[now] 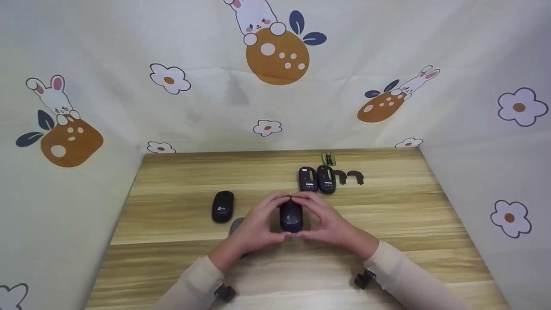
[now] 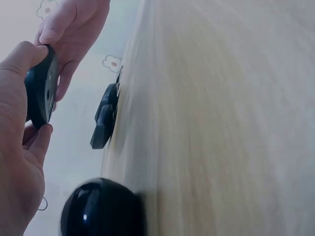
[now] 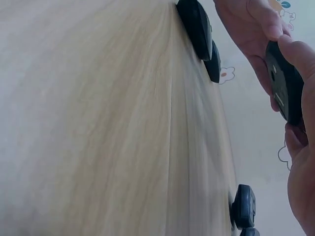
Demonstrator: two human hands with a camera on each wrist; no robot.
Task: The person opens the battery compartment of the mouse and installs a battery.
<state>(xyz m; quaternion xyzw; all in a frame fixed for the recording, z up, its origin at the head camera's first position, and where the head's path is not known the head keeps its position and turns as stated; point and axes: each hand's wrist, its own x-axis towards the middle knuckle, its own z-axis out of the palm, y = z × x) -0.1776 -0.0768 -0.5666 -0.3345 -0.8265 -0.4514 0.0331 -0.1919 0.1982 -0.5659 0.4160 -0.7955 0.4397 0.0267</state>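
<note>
Both hands hold one black computer mouse above the table, thumbs at its near end and fingertips at its far end. The left hand pinches it from the left side. From the other side the right hand grips it, with the fingertips of both hands meeting. Its logo side faces the head camera. In both wrist views the flat underside of the mouse shows in part. A grey mouse lies under the left hand, mostly hidden by it.
Another black mouse sits on the wood-grain table to the left. Beyond the hands, two mice lie underside up, beside two small black covers and several green batteries. Patterned cloth encloses the table's back and sides.
</note>
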